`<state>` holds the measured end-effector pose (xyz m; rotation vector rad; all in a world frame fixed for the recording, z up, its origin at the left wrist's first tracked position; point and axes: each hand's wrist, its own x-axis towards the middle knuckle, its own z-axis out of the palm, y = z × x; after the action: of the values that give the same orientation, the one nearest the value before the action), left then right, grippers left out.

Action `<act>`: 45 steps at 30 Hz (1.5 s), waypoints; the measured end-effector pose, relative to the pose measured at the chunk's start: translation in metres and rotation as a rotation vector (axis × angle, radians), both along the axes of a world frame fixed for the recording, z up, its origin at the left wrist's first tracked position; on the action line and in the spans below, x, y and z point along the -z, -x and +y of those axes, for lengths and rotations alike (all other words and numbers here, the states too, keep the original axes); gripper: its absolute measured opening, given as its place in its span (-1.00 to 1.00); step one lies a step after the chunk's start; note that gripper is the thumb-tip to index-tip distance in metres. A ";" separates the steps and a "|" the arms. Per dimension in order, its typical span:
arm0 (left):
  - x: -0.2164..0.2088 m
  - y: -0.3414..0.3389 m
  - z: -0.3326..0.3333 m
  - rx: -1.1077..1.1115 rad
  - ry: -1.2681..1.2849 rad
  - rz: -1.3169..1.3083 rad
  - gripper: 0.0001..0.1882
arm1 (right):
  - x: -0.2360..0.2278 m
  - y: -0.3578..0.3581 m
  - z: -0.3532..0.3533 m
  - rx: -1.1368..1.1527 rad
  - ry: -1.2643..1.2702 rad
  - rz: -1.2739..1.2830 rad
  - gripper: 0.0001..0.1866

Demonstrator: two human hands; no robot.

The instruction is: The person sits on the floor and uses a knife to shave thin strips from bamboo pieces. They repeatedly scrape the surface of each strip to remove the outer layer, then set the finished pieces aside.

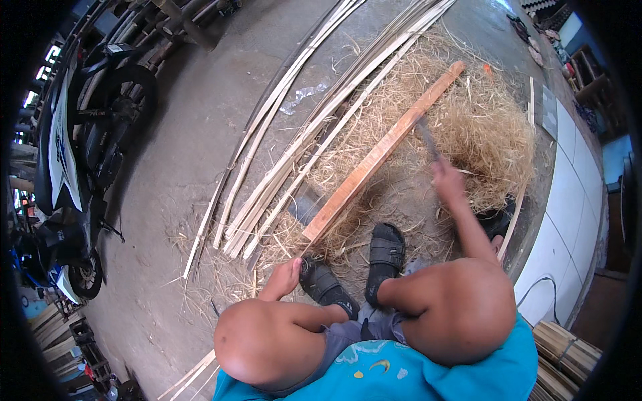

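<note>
The right hand (449, 180) has its fingers wrapped round a knife (426, 139) pointing to eleven o'clock, at the wooden bar (384, 151). The left hand (285, 276) (whether its fingers grasp anything, I cannot tell) has the bar near, at one o'clock.

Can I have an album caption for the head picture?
The right hand holds a knife-like tool beside a wooden beam amid pale shavings.

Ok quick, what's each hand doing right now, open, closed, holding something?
Left hand: fingers curled beside a black strapped sandal; grip cannot be told.
Right hand: closed, holding a narrow dark-grey blade-like tool, motion-blurred.
</note>
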<state>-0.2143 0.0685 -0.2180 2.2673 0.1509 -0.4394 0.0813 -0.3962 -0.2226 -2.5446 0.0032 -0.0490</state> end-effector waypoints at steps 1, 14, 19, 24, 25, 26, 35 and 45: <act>-0.001 -0.003 -0.001 -0.012 0.057 0.053 -0.52 | -0.012 -0.021 -0.021 0.123 0.132 0.095 -0.48; 0.047 0.068 0.081 -0.367 0.235 0.581 -0.45 | -0.019 0.051 0.074 -0.264 -0.144 0.113 -0.54; -0.002 -0.025 0.003 -0.304 0.326 0.250 -0.46 | -0.015 0.078 0.101 -0.665 -0.124 0.026 -0.51; 0.010 -0.002 0.039 -0.258 0.298 0.358 -0.53 | -0.055 0.026 0.054 -0.149 -0.070 0.252 -0.51; 0.007 0.007 0.040 -0.276 0.331 0.430 -0.53 | -0.057 0.038 0.052 -0.139 -0.032 0.268 -0.51; 0.007 0.010 0.039 -0.229 0.248 0.323 -0.55 | -0.040 0.053 0.061 -0.193 -0.170 0.151 -0.54; -0.004 -0.024 -0.012 -0.007 -0.310 -0.102 -0.56 | -0.037 0.070 0.073 -0.288 -0.075 0.166 -0.54; 0.014 -0.055 -0.028 -0.137 0.179 0.175 -0.44 | -0.039 0.154 0.148 -0.940 -0.154 0.327 -0.51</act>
<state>-0.1595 0.0405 -0.2316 2.0280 0.3405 -0.5552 -0.0723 -0.2485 -0.1839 -2.1349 -0.9957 0.6943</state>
